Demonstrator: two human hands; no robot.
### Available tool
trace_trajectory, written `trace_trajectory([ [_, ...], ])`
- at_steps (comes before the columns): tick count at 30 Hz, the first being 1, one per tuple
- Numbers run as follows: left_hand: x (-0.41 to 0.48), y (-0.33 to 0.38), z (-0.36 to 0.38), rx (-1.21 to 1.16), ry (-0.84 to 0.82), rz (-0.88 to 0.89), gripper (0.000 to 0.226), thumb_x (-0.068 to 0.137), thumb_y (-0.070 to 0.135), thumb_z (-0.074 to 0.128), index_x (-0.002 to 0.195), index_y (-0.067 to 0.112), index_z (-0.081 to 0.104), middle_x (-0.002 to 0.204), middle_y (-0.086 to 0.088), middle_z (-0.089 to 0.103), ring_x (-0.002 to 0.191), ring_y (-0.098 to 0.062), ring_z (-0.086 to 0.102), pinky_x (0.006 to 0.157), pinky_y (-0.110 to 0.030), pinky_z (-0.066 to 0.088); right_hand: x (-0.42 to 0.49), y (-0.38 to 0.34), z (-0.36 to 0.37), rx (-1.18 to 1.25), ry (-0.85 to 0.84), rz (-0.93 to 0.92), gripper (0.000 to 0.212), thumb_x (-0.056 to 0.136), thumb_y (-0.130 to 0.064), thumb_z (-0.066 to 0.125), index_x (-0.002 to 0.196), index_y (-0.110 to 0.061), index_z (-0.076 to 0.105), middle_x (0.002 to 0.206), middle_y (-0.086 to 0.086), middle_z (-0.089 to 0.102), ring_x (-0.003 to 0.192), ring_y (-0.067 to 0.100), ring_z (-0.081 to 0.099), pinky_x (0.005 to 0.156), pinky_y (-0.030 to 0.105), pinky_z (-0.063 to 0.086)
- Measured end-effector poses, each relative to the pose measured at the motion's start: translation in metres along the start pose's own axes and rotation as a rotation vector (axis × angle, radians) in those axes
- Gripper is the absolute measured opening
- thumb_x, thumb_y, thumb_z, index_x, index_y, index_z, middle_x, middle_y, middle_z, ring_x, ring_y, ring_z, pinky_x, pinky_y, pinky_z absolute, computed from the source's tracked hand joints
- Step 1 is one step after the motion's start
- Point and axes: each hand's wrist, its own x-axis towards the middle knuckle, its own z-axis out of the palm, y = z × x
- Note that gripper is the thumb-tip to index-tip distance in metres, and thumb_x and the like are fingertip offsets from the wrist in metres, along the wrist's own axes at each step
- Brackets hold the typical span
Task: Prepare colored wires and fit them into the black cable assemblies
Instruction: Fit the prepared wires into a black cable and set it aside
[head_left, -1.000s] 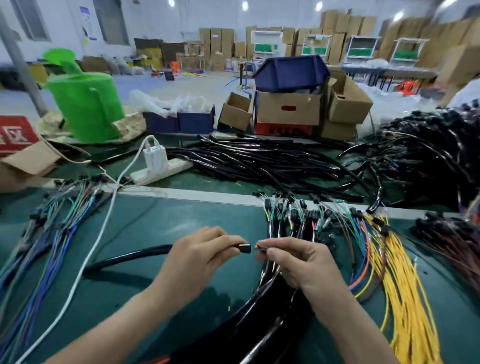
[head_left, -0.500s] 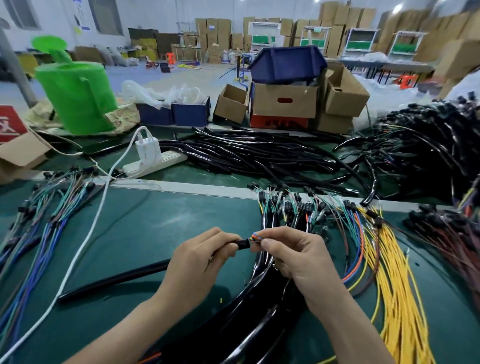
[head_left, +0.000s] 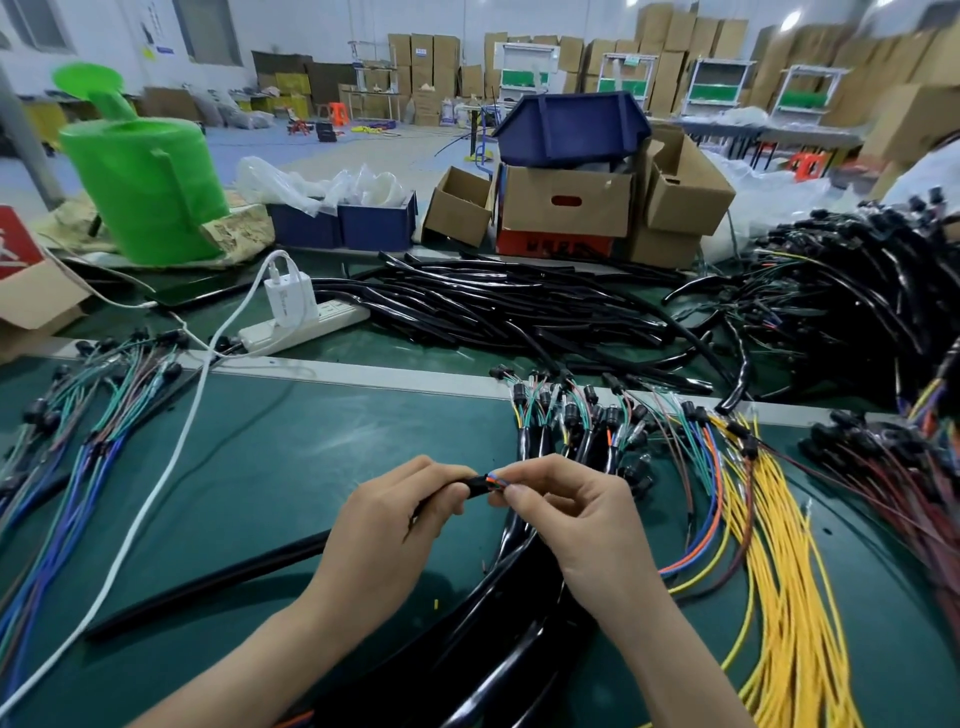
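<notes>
One black tube (head_left: 218, 577) sits gripped in our left hand (head_left: 387, 530) above the green mat (head_left: 291, 457). Our right hand (head_left: 576, 519) pinches colored wires (head_left: 493, 480) at its end.

From my station I see the left hand (head_left: 387, 525) gripping the end of a black tube (head_left: 208, 584), which trails leftward across the green bench mat (head_left: 291, 457). The right hand (head_left: 582, 514) pinches coloured wire tips (head_left: 496, 480) at the tube's mouth. Loose yellow wires (head_left: 779, 571) fan out to the right.
</notes>
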Motion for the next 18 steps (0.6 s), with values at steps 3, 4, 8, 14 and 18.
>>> trace_trajectory([
  [3, 0.0, 0.001, -0.001, 0.009, -0.011, -0.019, 0.022, 0.09, 0.033, 0.048, 0.097, 0.029, 0.069, 0.072, 0.016, 0.057, 0.061, 0.0, 0.05, 0.058, -0.026, 0.044, -0.001, 0.001, 0.001, -0.096, 0.013, -0.02, 0.025, 0.084, 0.001, 0.065, 0.076, -0.022, 0.073, 0.072, -0.001, 0.074, 0.065, 0.01, 0.062, 0.063, 0.012, 0.044],
  [4, 0.0, 0.002, -0.002, 0.014, -0.022, -0.02, 0.022, 0.09, 0.033, 0.048, 0.097, 0.03, 0.069, 0.073, 0.016, 0.058, 0.061, 0.0, 0.05, 0.058, -0.024, 0.043, -0.001, 0.001, 0.0, -0.112, 0.01, -0.012, 0.024, 0.083, 0.0, 0.066, 0.075, -0.022, 0.073, 0.071, -0.002, 0.073, 0.063, 0.009, 0.06, 0.061, 0.011, 0.043],
  [8, 0.001, 0.003, -0.007, 0.038, -0.08, 0.006, 0.022, 0.09, 0.032, 0.049, 0.098, 0.029, 0.07, 0.073, 0.02, 0.057, 0.064, 0.002, 0.052, 0.059, -0.017, 0.041, 0.0, -0.002, -0.004, -0.143, -0.031, 0.025, 0.018, 0.081, -0.008, 0.069, 0.075, -0.024, 0.074, 0.069, -0.001, 0.073, 0.062, 0.008, 0.06, 0.062, 0.014, 0.045],
  [14, 0.001, 0.005, -0.01, 0.044, -0.095, 0.039, 0.019, 0.092, 0.031, 0.052, 0.097, 0.027, 0.07, 0.073, 0.021, 0.056, 0.063, 0.001, 0.051, 0.058, -0.018, 0.041, 0.001, -0.003, -0.006, -0.081, -0.065, 0.051, 0.014, 0.081, -0.009, 0.071, 0.071, -0.019, 0.072, 0.065, 0.002, 0.071, 0.049, -0.003, 0.053, 0.052, 0.007, 0.037],
  [18, 0.0, 0.01, -0.007, -0.051, -0.091, -0.009, 0.023, 0.089, 0.032, 0.047, 0.095, 0.025, 0.069, 0.077, 0.012, 0.061, 0.06, -0.005, 0.053, 0.058, -0.012, 0.039, 0.001, -0.001, -0.003, -0.019, -0.019, 0.014, 0.016, 0.08, -0.002, 0.069, 0.07, -0.014, 0.069, 0.056, 0.002, 0.063, 0.047, 0.001, 0.05, 0.052, 0.008, 0.036],
])
